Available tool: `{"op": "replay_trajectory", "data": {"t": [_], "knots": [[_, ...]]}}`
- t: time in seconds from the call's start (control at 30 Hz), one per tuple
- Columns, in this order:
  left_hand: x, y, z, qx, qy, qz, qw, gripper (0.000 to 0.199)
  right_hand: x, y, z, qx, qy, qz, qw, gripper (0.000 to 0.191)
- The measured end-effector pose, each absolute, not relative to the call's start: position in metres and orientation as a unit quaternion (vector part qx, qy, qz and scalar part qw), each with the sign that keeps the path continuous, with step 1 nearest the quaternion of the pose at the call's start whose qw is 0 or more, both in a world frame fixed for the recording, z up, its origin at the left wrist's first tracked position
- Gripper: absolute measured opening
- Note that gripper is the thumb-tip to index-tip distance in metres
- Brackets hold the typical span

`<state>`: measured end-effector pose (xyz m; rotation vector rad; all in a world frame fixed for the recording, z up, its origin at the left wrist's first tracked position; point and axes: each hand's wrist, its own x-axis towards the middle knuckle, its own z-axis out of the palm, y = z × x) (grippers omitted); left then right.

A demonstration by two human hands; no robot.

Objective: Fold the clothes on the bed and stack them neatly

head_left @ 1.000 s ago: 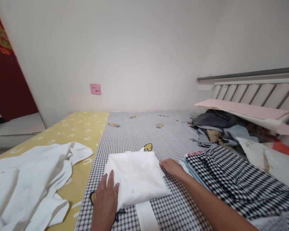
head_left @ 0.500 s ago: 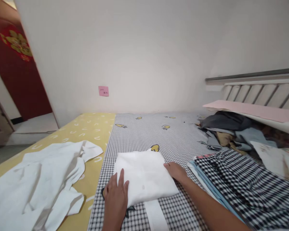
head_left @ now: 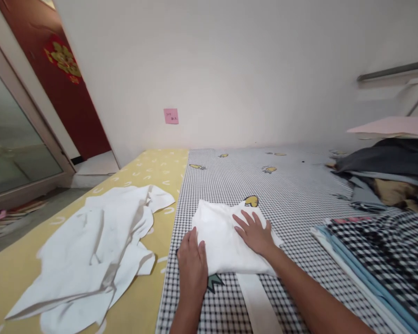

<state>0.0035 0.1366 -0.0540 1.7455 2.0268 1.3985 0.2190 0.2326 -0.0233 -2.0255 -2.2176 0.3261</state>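
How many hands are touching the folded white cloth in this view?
2: the left hand at the near left edge of the folded white cloth, and the right hand flat on its top.

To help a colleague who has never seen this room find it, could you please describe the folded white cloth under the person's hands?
On the bed, below the pink note on the wall, find the checked sheet beside the yellow sheet. The folded white cloth lies there under the left hand and right hand, unlike the crumpled white cloth sprawled on the yellow sheet.
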Motion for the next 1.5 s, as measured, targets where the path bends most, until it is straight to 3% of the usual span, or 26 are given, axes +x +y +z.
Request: {"op": "replay_trajectory", "data": {"t": [0.13,0.37,0.53,0.7,0.83,1.07,1.13,1.37,1.5], "knots": [[-0.001,0.134,-0.053,0.515,0.631,0.572,0.096,0.045,0.226,0.240,-0.028,-0.664,-0.731,0.135,0.084,0.051],[-0.013,0.129,-0.054,0.349,0.588,0.716,0.144,0.043,0.216,0.186,0.030,-0.608,-0.779,0.083,0.129,0.065],[-0.018,0.107,-0.057,0.263,0.596,0.747,0.132,0.048,0.170,0.128,0.023,-0.555,-0.829,0.068,0.022,0.101],[-0.019,0.091,-0.055,0.293,0.609,0.722,0.149,0.050,0.137,0.126,-0.003,-0.602,-0.796,0.042,-0.044,0.114],[-0.019,0.091,-0.055,0.318,0.614,0.699,0.185,0.057,0.140,0.142,-0.009,-0.573,-0.816,0.076,-0.011,0.101],[-0.018,0.089,-0.054,0.352,0.642,0.642,0.227,0.065,0.161,0.178,0.018,-0.574,-0.781,0.207,0.131,0.037],[-0.017,0.088,-0.051,0.356,0.632,0.646,0.237,0.066,0.169,0.192,0.032,-0.572,-0.750,0.274,0.191,0.027],[-0.020,0.073,-0.036,0.311,0.548,0.674,0.386,0.069,0.200,0.189,0.072,-0.488,-0.577,0.543,0.366,0.041],[0.005,0.038,-0.043,0.183,0.461,0.675,0.546,0.046,0.193,0.165,0.085,-0.403,-0.504,0.635,0.425,0.033]]}}
